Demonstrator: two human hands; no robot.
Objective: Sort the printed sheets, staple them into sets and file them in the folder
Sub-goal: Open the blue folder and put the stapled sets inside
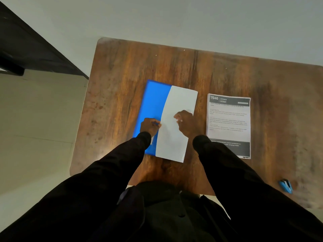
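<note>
I am pinching the cover [180, 102] edge with my left hand [150, 126]. My right hand [186, 122], fingers curled, is pressing it steady, likely to open the folder [153, 102] at 12 o'clock. The printed sheets [229, 119] are lying at 2 o'clock.

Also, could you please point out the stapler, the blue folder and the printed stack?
stapler [286, 186], head view, on its blue body.
blue folder [153, 102], head view, on its bare blue cover.
printed stack [229, 119], head view, on the top sheet's text.
</note>
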